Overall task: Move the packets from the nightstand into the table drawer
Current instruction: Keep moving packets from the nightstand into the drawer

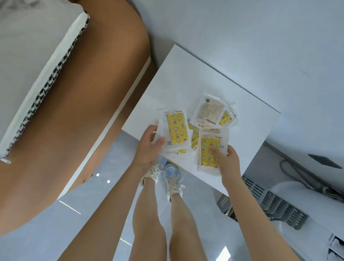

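Observation:
Several clear packets with yellow flower-print contents lie on the white nightstand (184, 77). My left hand (150, 146) grips a small stack of packets (175, 130) at the nightstand's near left, thumb on top. My right hand (227, 161) holds another yellow packet (208, 152) at the near edge, fingers over its right side. Further back lies a packet turned label-side up (209, 111), with a smaller yellow packet (227, 117) partly under it. One more packet (194, 137) peeks out between the two held ones. No table drawer is in view.
A bed with a tan cover (100, 78) and a grey pillow (25, 63) fills the left side. A grey slatted rack (273, 201) and white furniture (314, 226) stand to the right. My legs and sneakers (171, 176) are on the grey floor below.

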Available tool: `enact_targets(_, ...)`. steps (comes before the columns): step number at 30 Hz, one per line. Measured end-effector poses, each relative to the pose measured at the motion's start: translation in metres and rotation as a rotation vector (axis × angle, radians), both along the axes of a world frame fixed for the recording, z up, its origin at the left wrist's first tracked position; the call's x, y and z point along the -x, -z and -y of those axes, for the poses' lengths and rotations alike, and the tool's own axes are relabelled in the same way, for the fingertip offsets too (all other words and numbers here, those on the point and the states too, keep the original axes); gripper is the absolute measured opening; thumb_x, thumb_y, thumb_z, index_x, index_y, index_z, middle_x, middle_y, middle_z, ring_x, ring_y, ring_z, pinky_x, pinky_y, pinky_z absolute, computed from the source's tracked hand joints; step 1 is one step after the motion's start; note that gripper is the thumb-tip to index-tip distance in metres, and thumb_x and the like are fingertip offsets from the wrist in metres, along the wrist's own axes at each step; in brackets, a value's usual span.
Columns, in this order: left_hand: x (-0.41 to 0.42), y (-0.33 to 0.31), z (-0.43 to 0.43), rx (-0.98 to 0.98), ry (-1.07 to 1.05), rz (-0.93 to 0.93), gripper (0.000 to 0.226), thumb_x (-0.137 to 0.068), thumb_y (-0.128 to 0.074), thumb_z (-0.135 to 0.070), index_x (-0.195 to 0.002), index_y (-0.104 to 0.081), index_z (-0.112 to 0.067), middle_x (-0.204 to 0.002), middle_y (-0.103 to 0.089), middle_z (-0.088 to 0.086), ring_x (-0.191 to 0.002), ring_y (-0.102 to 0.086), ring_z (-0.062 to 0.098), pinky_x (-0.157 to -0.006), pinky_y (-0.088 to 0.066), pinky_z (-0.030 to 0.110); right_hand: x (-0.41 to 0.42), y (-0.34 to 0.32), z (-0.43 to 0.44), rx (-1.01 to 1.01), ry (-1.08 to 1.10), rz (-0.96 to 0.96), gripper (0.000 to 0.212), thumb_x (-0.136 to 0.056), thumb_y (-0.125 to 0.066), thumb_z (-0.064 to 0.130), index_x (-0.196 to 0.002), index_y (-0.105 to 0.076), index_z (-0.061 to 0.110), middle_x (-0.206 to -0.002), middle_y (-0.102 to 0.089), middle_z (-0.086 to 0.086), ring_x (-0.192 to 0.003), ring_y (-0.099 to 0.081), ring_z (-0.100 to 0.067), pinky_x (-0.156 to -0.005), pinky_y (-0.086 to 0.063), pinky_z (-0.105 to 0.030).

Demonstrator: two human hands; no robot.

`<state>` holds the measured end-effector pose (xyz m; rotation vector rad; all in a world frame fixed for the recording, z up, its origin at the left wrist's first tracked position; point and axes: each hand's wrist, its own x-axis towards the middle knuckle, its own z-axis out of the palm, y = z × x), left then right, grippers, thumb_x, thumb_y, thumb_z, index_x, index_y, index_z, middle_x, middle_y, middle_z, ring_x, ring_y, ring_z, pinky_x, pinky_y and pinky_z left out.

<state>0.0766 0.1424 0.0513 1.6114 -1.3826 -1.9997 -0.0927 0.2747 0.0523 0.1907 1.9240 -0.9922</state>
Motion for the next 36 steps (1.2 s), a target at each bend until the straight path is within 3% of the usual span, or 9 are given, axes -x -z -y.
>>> enact_targets(5,-0.05,-0.04,-0.003,-0.019,-0.167,0.004,0.031,-0.088,-0.057,0.005,-0.097,-0.054,-0.024,-0.099,-0.065,-0.003,-0.084,-0.066,0.0,-0.07,-0.056,0.021,-0.016,-0.038,0.014,0.046,-0.082,0.019,0.022,-0.087,-0.063,0.005,-0.106,-0.06,0.014,-0.098,-0.067,-0.003,-0.085,-0.066,-0.019,-0.073,-0.054,-0.032)
enact_targets(10,-0.11,-0.072,-0.01,-0.053,-0.344,-0.047,0.038,-0.085,-0.062,0.007,-0.111,-0.053,-0.019,-0.112,-0.065,0.007,-0.103,-0.064,0.023,-0.081,-0.057,0.043,-0.048,-0.08,0.039,0.163,-0.25,0.095,0.031,-0.084,-0.064,-0.004,-0.105,-0.061,0.018,-0.1,-0.07,-0.004,-0.091,-0.069,-0.023,-0.079,-0.057,-0.039)
enact_targets(16,-0.185,-0.097,-0.023,-0.074,-0.605,-0.075,0.042,-0.083,-0.064,0.008,-0.119,-0.048,-0.006,-0.115,-0.063,0.014,-0.101,-0.065,0.027,-0.073,-0.059,0.034,-0.123,-0.118,0.079,0.233,-0.503,0.115,0.039,-0.082,-0.067,-0.003,-0.115,-0.059,0.014,-0.102,-0.072,-0.003,-0.092,-0.071,-0.023,-0.075,-0.059,-0.038)
enact_targets(20,-0.254,-0.112,-0.031,-0.068,-0.75,-0.105,0.036,-0.083,-0.064,0.007,-0.11,-0.052,-0.014,-0.101,-0.066,-0.002,-0.085,-0.067,0.01,-0.06,-0.055,0.022,-0.196,-0.133,0.101,0.203,-0.686,0.048,0.044,-0.08,-0.071,0.001,-0.118,-0.057,0.015,-0.101,-0.071,0.003,-0.084,-0.071,-0.011,-0.07,-0.061,-0.032)
enact_targets(22,-0.297,-0.115,-0.038,-0.054,-0.795,-0.105,0.033,-0.081,-0.065,0.007,-0.105,-0.055,-0.014,-0.101,-0.067,0.0,-0.091,-0.066,0.017,-0.069,-0.058,0.027,-0.238,-0.139,0.107,0.215,-0.729,0.011,0.044,-0.08,-0.072,0.001,-0.119,-0.055,0.014,-0.101,-0.07,0.004,-0.082,-0.071,-0.007,-0.063,-0.059,-0.023)
enact_targets(25,-0.37,-0.122,-0.052,-0.042,-0.867,-0.092,0.039,-0.08,-0.067,0.007,-0.115,-0.055,-0.008,-0.111,-0.066,0.007,-0.1,-0.065,0.024,-0.081,-0.058,0.035,-0.305,-0.148,0.111,0.235,-0.789,-0.04,0.044,-0.08,-0.072,0.002,-0.119,-0.055,0.012,-0.106,-0.069,0.0,-0.091,-0.07,-0.016,-0.072,-0.06,-0.031)
enact_targets(29,-0.474,-0.133,-0.084,-0.044,-0.969,-0.078,0.037,-0.082,-0.067,0.001,-0.116,-0.056,-0.007,-0.114,-0.067,0.007,-0.104,-0.066,0.026,-0.075,-0.057,0.032,-0.403,-0.155,0.115,0.278,-0.876,-0.01,0.04,-0.079,-0.072,0.001,-0.111,-0.057,0.021,-0.102,-0.07,0.004,-0.087,-0.071,-0.011,-0.075,-0.059,-0.032)
enact_targets(32,-0.552,-0.14,-0.11,-0.039,-1.036,-0.049,0.033,-0.082,-0.068,-0.002,-0.113,-0.056,-0.007,-0.113,-0.067,0.008,-0.105,-0.065,0.028,-0.077,-0.057,0.034,-0.483,-0.16,0.111,0.296,-0.912,0.05,0.042,-0.08,-0.071,-0.002,-0.115,-0.055,0.014,-0.098,-0.07,0.005,-0.079,-0.071,-0.004,-0.067,-0.058,-0.024)
enact_targets(36,-0.634,-0.149,-0.14,-0.031,-1.124,-0.028,0.029,-0.083,-0.067,-0.002,-0.11,-0.061,-0.011,-0.112,-0.068,0.01,-0.105,-0.065,0.03,-0.086,-0.053,0.042,-0.58,-0.164,0.102,0.304,-0.967,0.11,0.044,-0.078,-0.071,-0.004,-0.116,-0.055,0.013,-0.108,-0.069,-0.006,-0.091,-0.07,-0.017,-0.075,-0.059,-0.032)
